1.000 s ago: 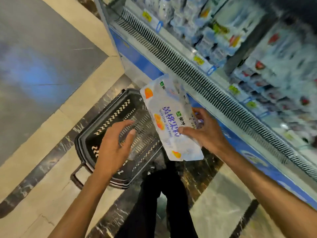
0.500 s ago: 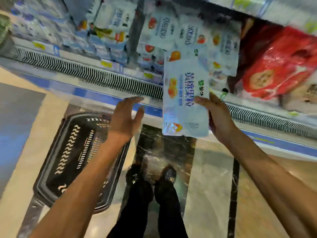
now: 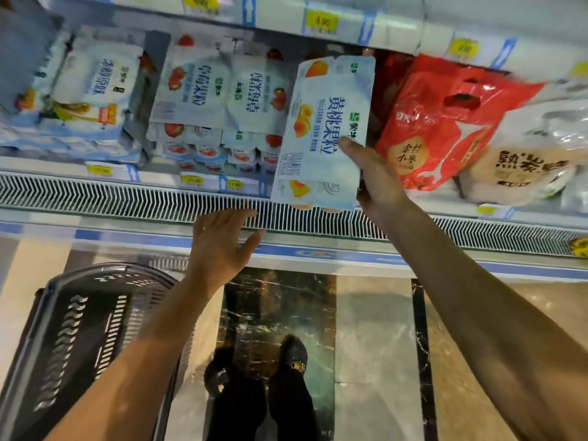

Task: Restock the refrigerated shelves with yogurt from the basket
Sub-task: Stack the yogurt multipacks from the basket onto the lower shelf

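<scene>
Head view: my only camera, looking down over both arms at the chiller front.
Yogurt pack (image 3: 321, 132): in the air at the mouth of the shelf (image 3: 127, 195), between the strawberry packs (image 3: 222, 100) on one side and a red bag (image 3: 445, 122) on the other. Its near end overhangs the grille. Not yet set down.
Right hand (image 3: 378, 179): clamped on the pack's near right edge, thumb on the printed top, fingers underneath and hidden.
Left hand (image 3: 219, 243): fingers spread, holding nothing, over the grille. I cannot tell whether it touches.
Basket (image 3: 79, 329): on the floor, lower left. I cannot make out its contents.
Handling (my judgement): film-wrapped multipack of cups, a fair weight for one hand. The wrap looks slick and soft, the cups stiff but crushable.
Hold: I would support it from beneath at the near left corner and slide it in flat.
</scene>
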